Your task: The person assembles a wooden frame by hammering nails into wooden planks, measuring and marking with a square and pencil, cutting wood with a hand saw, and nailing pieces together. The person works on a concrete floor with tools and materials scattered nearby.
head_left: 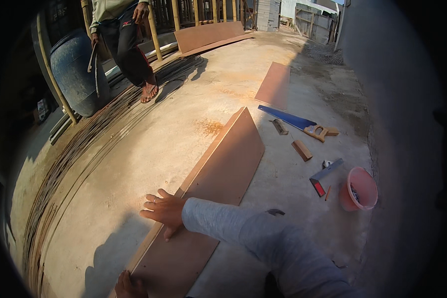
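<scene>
A long brown plywood panel (216, 169) with a pale wooden strip along its left edge runs from the lower left toward the middle. My right hand (166, 209) lies across that edge, fingers spread past it and thumb on the brown face. At the bottom, my left hand (129, 286) is curled on the panel's near end, partly cut off by the picture's edge. A dark curved metal piece (275, 212), perhaps a hammer's claw, shows beside my right sleeve.
On the right lie a blue handsaw (290, 119), wood blocks (301, 150), a try square (325, 177), a pencil (328, 192) and a pink bucket (350, 201). Steel rods (84, 129), a blue barrel (77, 69) and a standing person (126, 44) holding a tool are left. Other plywood (274, 84) lies beyond.
</scene>
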`<state>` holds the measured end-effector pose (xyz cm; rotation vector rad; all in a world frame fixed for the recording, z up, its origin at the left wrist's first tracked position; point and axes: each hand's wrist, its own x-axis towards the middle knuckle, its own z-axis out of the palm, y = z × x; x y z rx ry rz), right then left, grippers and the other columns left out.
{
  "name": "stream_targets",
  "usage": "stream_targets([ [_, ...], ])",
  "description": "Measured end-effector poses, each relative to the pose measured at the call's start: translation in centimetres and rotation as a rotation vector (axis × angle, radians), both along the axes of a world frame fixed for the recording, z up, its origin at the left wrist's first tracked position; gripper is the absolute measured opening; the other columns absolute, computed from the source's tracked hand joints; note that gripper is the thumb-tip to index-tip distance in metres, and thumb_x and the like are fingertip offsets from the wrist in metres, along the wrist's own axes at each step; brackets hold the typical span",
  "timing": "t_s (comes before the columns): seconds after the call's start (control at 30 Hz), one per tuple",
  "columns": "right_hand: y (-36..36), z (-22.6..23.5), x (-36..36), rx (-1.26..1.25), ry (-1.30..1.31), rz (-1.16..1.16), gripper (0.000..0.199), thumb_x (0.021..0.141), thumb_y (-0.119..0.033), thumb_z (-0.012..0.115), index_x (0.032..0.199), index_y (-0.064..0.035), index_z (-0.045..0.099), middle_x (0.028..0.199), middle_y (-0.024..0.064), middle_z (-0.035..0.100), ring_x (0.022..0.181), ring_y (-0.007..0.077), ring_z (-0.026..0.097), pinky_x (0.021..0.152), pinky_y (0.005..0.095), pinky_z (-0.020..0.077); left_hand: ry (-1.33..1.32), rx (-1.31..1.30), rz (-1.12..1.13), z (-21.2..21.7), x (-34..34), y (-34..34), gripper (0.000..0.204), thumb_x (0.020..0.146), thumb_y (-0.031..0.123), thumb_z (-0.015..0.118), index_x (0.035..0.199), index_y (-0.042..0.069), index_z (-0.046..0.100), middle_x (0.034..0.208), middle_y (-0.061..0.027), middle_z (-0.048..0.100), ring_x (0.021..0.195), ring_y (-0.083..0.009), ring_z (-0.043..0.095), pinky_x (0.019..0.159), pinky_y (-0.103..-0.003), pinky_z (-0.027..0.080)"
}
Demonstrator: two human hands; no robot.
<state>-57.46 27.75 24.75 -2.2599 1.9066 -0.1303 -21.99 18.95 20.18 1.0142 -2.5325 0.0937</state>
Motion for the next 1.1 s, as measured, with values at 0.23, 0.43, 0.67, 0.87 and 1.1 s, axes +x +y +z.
stream_targets([
  [0.23,-2.6,0.0,2.2,0.34,-0.116,0.032,0.072,0.065,-0.051,0.088,0.112,-0.0024,0.063,0.11,0.0181,0.068,0.107,0.0369,0.066,0.09,0.0468,0.0533,-0.09,0.15,-0.239,5.6,1.7,1.0,0.062,0.059,0.018,0.085,0.116,0.004,0.063,0.108,-0.0189,0.068,0.102,-0.0401,0.063,0.087,-0.047,0.05],
  [0.43,1.7,0.3,3.1,0.165,-0.084,0.085,0.061,0.064,-0.044,0.089,0.097,-0.0003,0.063,0.088,0.0167,0.07,0.087,0.0365,0.07,0.078,0.047,0.0545,-0.29,0.445,-0.237,5.8,3.2,-1.4,0.064,0.055,0.035,0.089,0.107,0.006,0.065,0.079,-0.0152,0.07,0.076,-0.0352,0.07,0.071,-0.045,0.054],
  [0.67,3.0,2.0,3.2,-0.048,0.056,0.12,0.051,0.062,-0.038,0.09,0.086,-0.0034,0.061,0.073,0.0113,0.069,0.077,0.0318,0.07,0.072,0.0441,0.0494,-0.176,0.341,-0.225,7.2,3.9,-1.1,0.063,0.054,0.03,0.088,0.106,0.004,0.062,0.085,-0.0173,0.068,0.08,-0.0384,0.068,0.071,-0.045,0.053],
  [0.87,0.5,0.9,2.2,-0.312,0.128,0.079,0.029,0.065,-0.019,0.08,0.083,-0.0081,0.059,0.069,0.0049,0.064,0.067,0.0245,0.064,0.078,0.0398,0.0376,-0.179,0.247,-0.135,6.9,2.8,-2.8,0.068,0.066,0.036,0.084,0.121,0.007,0.058,0.105,-0.018,0.068,0.095,-0.0386,0.066,0.079,-0.05,0.053],
  [1.1,-1.7,-4.4,2.1,-0.481,0.241,0.042,0.023,0.072,-0.012,0.071,0.09,-0.0071,0.058,0.082,0.0064,0.06,0.083,0.0219,0.061,0.077,0.0395,0.0387,0.04,-0.173,-0.267,0.1,0.1,-3.0,0.053,0.061,0.012,0.077,0.109,0.002,0.057,0.1,-0.0179,0.067,0.089,-0.0387,0.066,0.074,-0.046,0.052],
])
